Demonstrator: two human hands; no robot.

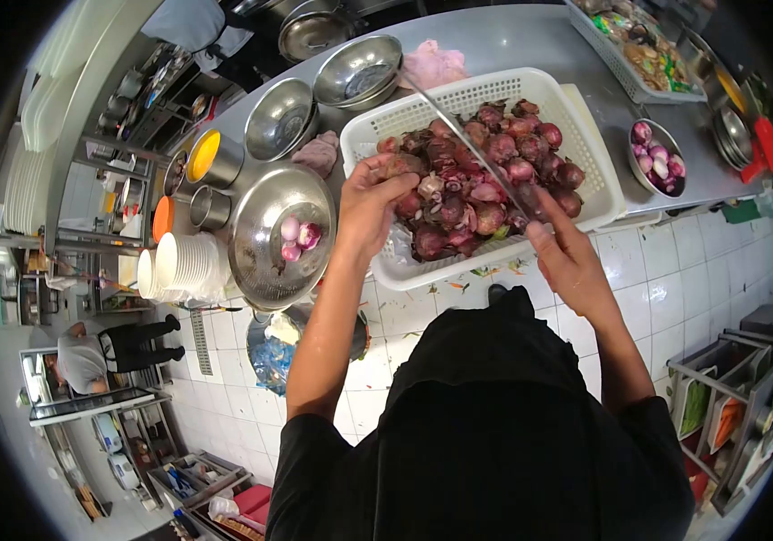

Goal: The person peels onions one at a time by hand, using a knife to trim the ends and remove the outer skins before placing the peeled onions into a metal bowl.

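A white perforated basket on the metal counter is heaped with unpeeled red onions. My left hand is closed around a brownish onion over the basket's left side. In my right hand is a long knife, its blade slanting up and left across the onions. Left of the basket, a metal colander holds several peeled onions. At the right, a metal bowl contains more peeled onions.
Two metal bowls and pink cloths lie behind the basket. White stacked containers stand left. A crate of packaged food is back right. A bin with a blue bag stands below. Two other people are in the kitchen.
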